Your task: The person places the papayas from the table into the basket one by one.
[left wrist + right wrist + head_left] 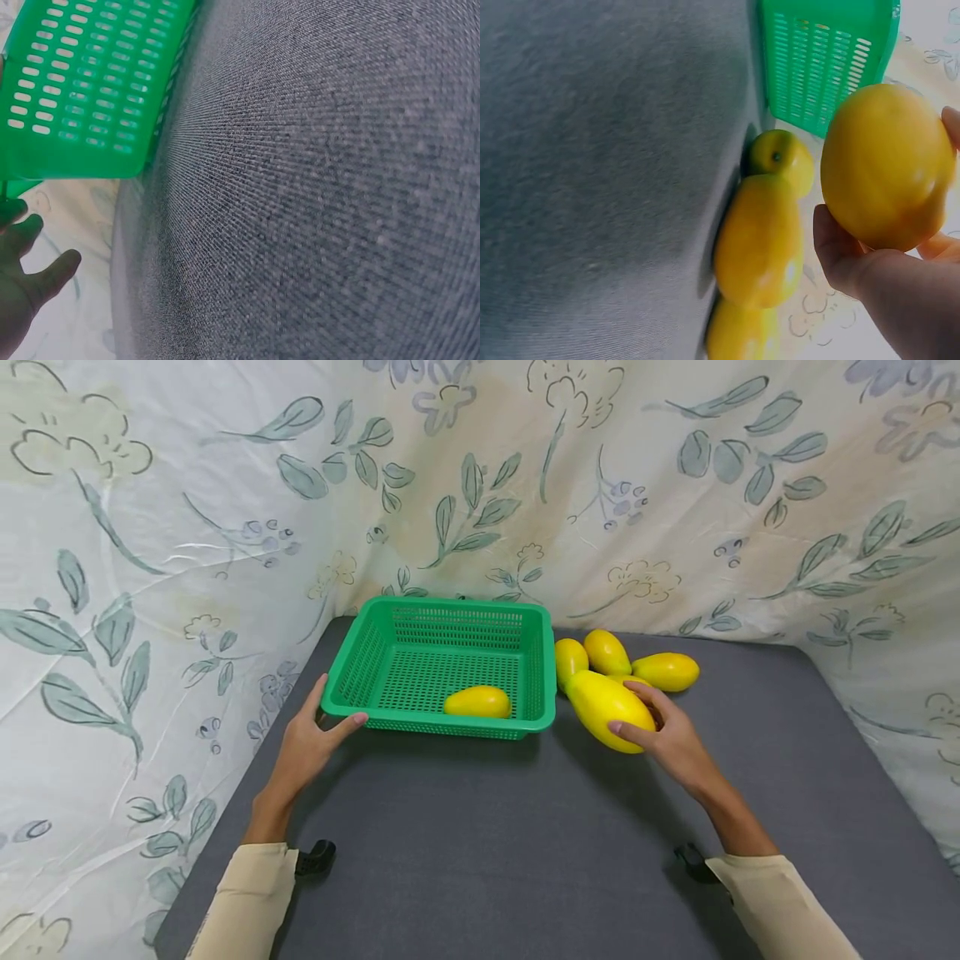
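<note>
A green plastic basket (438,725) with slotted walls stands on the table, and one yellow papaya (477,702) lies in it near the front wall. My left hand (306,745) holds the basket's near left corner, thumb on the front rim; in the left wrist view several of its fingers (52,277) spread out below the basket. My right hand (675,739) grips a larger-looking yellow papaya (604,708) between thumb and fingers, just right of the basket. Behind it, several papayas (666,672) lie grouped on the table, one mostly hidden by the held papaya.
A dark grey cloth (480,843) covers the table. Floral-patterned sheeting (510,485) hangs close behind it and along both sides. The basket's right wall nearly meets the grouped papayas.
</note>
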`<action>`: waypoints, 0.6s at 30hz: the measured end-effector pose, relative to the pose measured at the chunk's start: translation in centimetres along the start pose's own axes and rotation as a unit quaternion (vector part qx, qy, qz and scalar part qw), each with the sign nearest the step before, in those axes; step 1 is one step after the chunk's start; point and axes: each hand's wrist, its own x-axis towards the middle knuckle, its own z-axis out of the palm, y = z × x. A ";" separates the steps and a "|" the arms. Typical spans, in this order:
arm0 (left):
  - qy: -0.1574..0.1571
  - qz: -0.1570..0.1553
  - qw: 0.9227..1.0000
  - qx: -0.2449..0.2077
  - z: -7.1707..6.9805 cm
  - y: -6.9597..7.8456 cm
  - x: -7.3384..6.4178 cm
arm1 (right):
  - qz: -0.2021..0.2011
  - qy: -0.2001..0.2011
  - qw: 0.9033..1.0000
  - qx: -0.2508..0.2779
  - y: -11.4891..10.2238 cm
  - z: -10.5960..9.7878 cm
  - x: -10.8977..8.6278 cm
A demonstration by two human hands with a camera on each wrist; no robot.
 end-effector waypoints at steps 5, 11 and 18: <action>-0.001 -0.001 1.000 0.000 0.0 0.1 -0.1 | -0.010 -0.001 1.000 0.005 -1.1 0.1 0.0; -0.003 -0.004 1.000 -0.001 -0.1 0.1 -0.1 | -0.014 -0.001 1.000 0.019 -1.8 0.4 0.1; -0.002 -0.004 1.000 -0.004 0.0 0.0 0.1 | -0.017 -0.001 1.000 0.023 -2.9 1.0 0.7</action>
